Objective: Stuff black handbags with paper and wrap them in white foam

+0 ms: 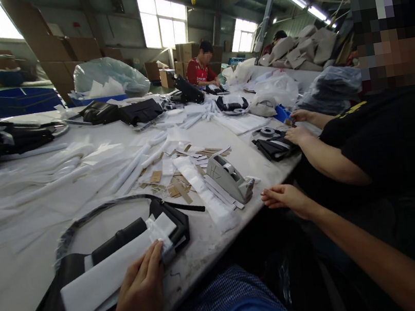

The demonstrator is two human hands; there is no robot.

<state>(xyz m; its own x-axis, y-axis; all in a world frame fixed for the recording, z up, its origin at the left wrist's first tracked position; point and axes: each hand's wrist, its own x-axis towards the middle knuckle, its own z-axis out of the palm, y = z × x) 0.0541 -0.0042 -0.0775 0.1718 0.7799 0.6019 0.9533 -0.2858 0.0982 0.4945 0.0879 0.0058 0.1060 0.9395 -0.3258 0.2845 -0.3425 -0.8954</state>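
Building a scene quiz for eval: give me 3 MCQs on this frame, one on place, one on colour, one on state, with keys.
1. Where is the tape dispenser?
A. near the table edge, just beyond the right hand
B. on the black bag
C. on the floor

2. What colour is the sheet under the left hand?
A. red
B. white
C. green

3. What is the right hand doing?
A. gripping scissors
B. lifting a box
C. lying open and holding nothing at the table edge

Answers:
1 A: the grey dispenser stands on the table close to its edge, just past the right hand.
2 B: the left hand's fingers press on white paper that lies on the black bag.
3 C: the fingers are stretched out with nothing in them.
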